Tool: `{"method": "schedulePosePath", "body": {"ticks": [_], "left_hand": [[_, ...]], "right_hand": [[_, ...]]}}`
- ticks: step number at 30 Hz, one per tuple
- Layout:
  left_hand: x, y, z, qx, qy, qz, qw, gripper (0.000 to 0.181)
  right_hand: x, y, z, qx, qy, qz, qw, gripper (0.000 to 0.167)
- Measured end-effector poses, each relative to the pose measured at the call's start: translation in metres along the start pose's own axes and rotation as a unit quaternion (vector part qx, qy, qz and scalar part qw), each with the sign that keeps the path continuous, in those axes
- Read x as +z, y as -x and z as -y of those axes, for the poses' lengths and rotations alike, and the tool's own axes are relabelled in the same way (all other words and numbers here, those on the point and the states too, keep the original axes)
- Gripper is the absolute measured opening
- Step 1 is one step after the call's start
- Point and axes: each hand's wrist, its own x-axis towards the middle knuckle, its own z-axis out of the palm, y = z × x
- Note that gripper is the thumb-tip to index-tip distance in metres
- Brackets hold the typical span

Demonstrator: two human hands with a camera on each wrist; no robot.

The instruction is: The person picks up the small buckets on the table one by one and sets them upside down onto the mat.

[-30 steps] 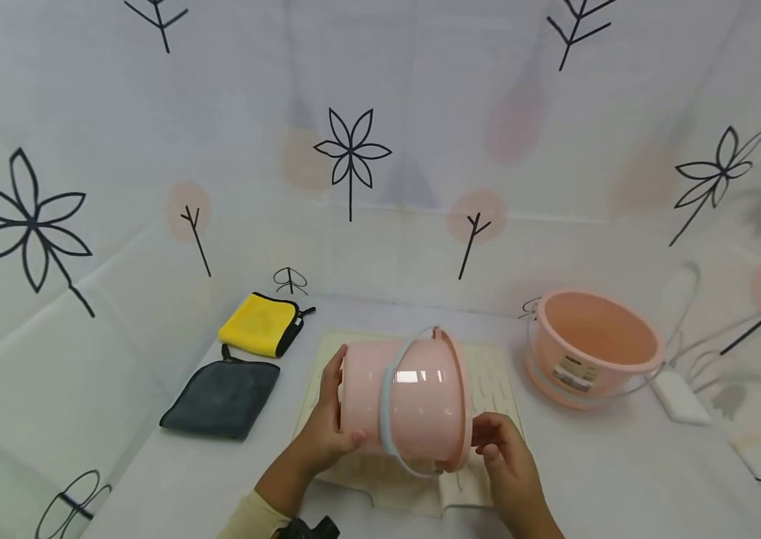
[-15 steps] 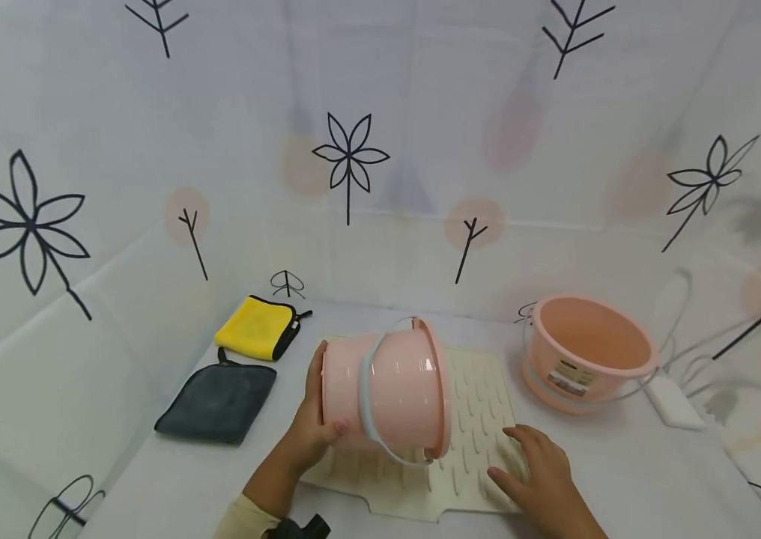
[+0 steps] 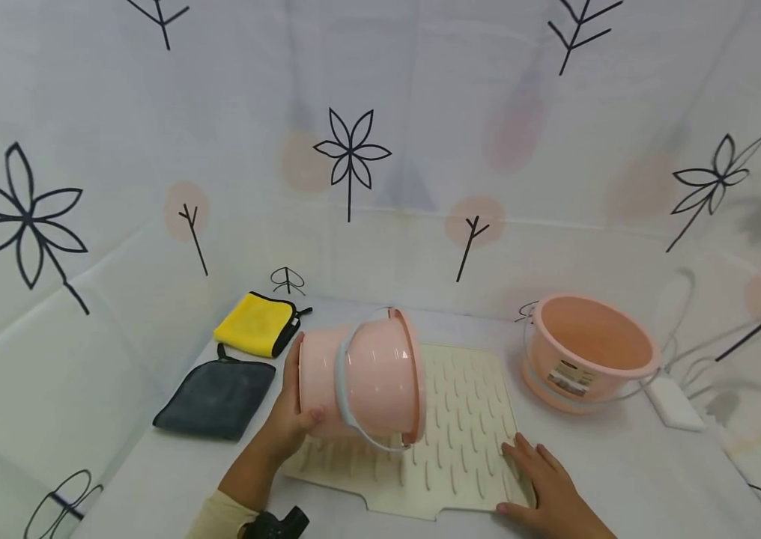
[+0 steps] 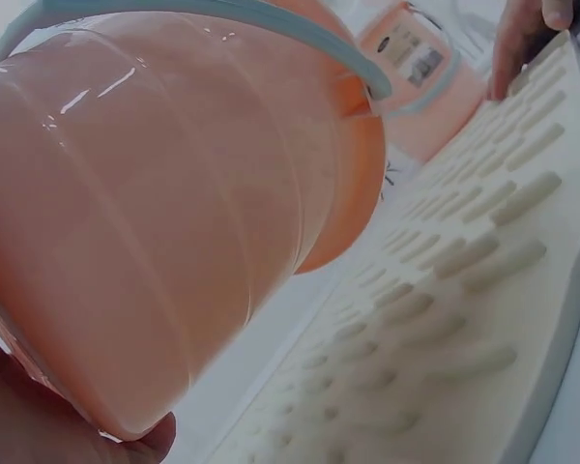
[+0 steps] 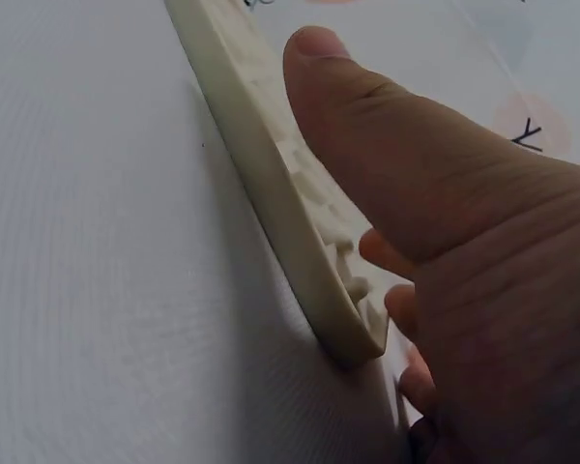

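A pink bucket [image 3: 374, 382] with a pale blue handle lies tipped on its side in the air, its mouth toward the right. My left hand [image 3: 289, 408] grips it round the base, thumb on the near side. Below and right of the bucket, a cream washboard [image 3: 464, 419] with raised ridges lies flat on the table. My right hand [image 3: 545, 483] is at the board's near right corner, fingers spread along its right edge. In the right wrist view, the thumb [image 5: 367, 126] extends over the board's edge. Whether it presses on the board, I cannot tell.
A second pink bucket [image 3: 583, 344] stands upright at the back right, with a white block [image 3: 673, 400] and a cable beside it. On the left lie a yellow cloth [image 3: 259, 324] with black trim and a dark grey cloth [image 3: 219, 393]. A patterned curtain [image 3: 407, 112] hangs behind.
My left hand has carried the bucket leftward, uncovering more of the washboard. My right hand has left the bucket's rim and come down to the washboard's right edge.
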Motion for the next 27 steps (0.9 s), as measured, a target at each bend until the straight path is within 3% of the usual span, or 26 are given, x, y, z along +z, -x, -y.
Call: {"method": "schedulePosePath", "body": {"ticks": [7, 16, 18, 23, 27], "left_hand": [[-0.018, -0.002, -0.008, 0.000, -0.047, -0.006, 0.9989, 0.105], [-0.054, 0.000, -0.026, -0.046, -0.114, -0.030, 0.9920, 0.103], [-0.062, -0.001, -0.032, -0.044, -0.131, -0.029, 0.9900, 0.102], [-0.077, -0.014, -0.040, -0.027, -0.157, -0.016, 0.9871, 0.104], [-0.086, -0.023, -0.047, -0.030, -0.178, -0.010, 0.9836, 0.108]], "right_hand": [[-0.004, 0.001, 0.000, 0.045, -0.007, 0.047, 0.9979, 0.096], [0.005, -0.001, -0.002, 0.035, -0.018, 0.049, 0.9980, 0.096], [0.006, -0.001, -0.002, 0.043, -0.020, 0.055, 0.9974, 0.097], [0.000, -0.002, 0.003, 0.079, -0.017, 0.072, 0.9941, 0.100], [-0.004, -0.004, 0.006, 0.108, -0.023, 0.075, 0.9911, 0.103]]}}
